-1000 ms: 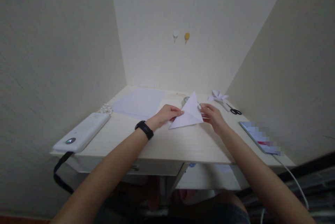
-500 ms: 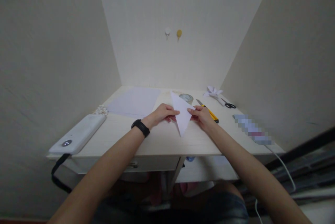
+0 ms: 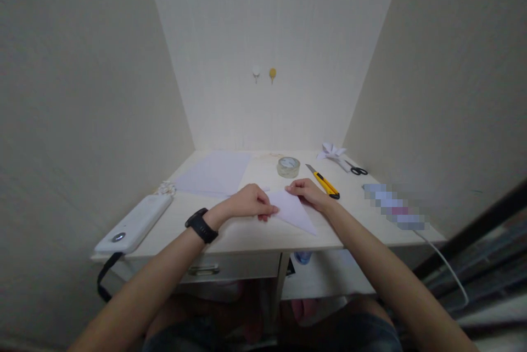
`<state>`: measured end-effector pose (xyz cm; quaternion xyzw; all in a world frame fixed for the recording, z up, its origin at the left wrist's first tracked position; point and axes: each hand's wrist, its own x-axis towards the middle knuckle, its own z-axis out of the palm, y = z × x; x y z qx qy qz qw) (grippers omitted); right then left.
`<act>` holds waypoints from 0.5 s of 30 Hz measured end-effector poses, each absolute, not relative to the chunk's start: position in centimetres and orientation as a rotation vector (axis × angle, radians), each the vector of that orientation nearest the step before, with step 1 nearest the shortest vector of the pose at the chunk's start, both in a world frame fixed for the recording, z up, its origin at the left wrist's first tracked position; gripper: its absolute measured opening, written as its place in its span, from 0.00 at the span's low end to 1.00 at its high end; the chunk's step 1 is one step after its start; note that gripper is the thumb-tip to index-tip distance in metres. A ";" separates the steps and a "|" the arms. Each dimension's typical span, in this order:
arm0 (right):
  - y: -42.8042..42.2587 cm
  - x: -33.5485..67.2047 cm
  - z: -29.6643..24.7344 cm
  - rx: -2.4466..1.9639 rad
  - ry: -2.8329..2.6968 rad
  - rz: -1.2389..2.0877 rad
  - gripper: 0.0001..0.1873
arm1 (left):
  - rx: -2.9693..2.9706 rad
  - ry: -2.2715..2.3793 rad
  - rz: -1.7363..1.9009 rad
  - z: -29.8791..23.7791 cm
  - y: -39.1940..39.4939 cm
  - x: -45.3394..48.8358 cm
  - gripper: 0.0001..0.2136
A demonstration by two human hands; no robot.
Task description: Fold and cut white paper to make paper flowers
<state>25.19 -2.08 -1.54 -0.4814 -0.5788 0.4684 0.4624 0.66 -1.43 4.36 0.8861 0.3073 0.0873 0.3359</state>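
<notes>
A folded, triangular piece of white paper (image 3: pixel 291 210) is between my two hands, low over the desk's front part, with one point toward the front right. My left hand (image 3: pixel 252 202), with a black watch on its wrist, pinches the paper's left edge between thumb and curled fingers. At the upper corner, my right hand (image 3: pixel 308 193) grips the paper with its thumb on top and the fingers partly hidden beneath. A roll of clear tape (image 3: pixel 289 167) lies just beyond the paper. Beside my right hand is a yellow utility knife (image 3: pixel 325 183) with its blade out.
White paper sheets (image 3: pixel 218 171) lie at the back left of the desk (image 3: pixel 230 236). A white device with a black strap (image 3: pixel 135 223) rests at the left edge. At the back right are a folded paper pinwheel shape (image 3: pixel 330 151) and black scissors (image 3: pixel 358 169). Walls enclose three sides.
The paper has turned, its lower point swinging toward the front right, and come down closer to the desk. My left hand moved slightly left and nearer. The camera view has tilted up.
</notes>
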 end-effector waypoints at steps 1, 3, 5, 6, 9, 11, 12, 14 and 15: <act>-1.9 25.1 -1.6 -1.209 -1.483 1.130 0.21 | 2.431 0.922 0.442 4.0 -2.1 0.7 0.19; -1.4 24.7 -1.6 -1.266 -1.563 1.097 0.22 | 2.692 0.864 0.630 2.9 -3.3 0.9 0.16; -1.0 24.1 -1.7 -1.287 -1.600 1.098 0.22 | 2.879 0.700 0.626 1.4 -3.9 1.3 0.24; -0.9 23.8 -1.8 -1.282 -1.611 1.103 0.22 | 2.910 0.755 0.622 0.7 -4.1 1.5 0.31; -0.8 23.3 -2.2 -1.247 -1.645 1.074 0.22 | 2.834 0.995 0.540 -0.9 -3.8 1.9 0.41; -1.2 23.9 -2.3 -1.284 -1.670 0.917 0.20 | 2.769 1.038 0.485 -1.5 -3.5 1.8 0.40; -1.5 24.5 -2.2 -1.341 -1.669 0.758 0.19 | 2.758 1.043 0.473 -1.7 -3.3 1.8 0.40; -2.2 26.2 -1.7 -1.535 -1.606 0.303 0.16 | 2.767 1.032 0.481 -1.9 -3.3 1.7 0.38; -2.6 27.2 -1.5 -1.688 -1.516 0.056 0.15 | 2.780 1.020 0.492 -1.9 -3.3 1.6 0.36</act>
